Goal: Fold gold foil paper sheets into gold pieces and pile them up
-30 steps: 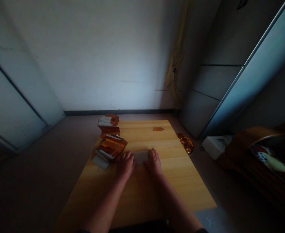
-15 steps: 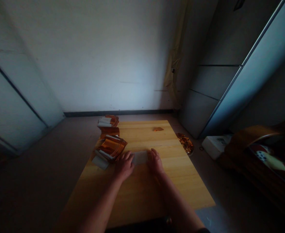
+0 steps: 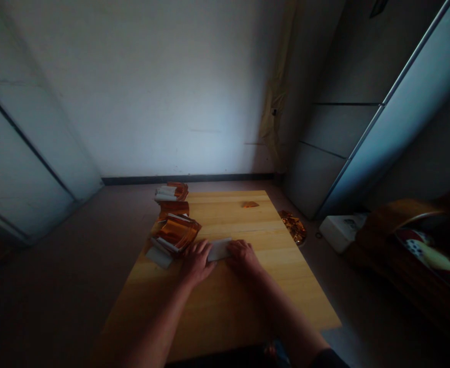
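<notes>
A small pale sheet (image 3: 220, 249) lies on the wooden table (image 3: 225, 301) between my two hands. My left hand (image 3: 196, 260) rests on its left end with the fingers spread flat. My right hand (image 3: 242, 254) presses on its right end, fingers curled down over the edge. Just left of my left hand sits a pile of shiny orange foil sheets with white backs (image 3: 174, 232).
More orange foil stacks (image 3: 171, 197) stand at the table's far left corner. A small orange scrap (image 3: 250, 204) lies near the far edge. Crumpled foil (image 3: 293, 225) and a white box (image 3: 339, 231) lie on the floor to the right, beside a wooden chair (image 3: 408, 245).
My right hand has turned and slid leftward over the sheet, its fingers curling onto the right end. My left hand has stayed almost where it was.
</notes>
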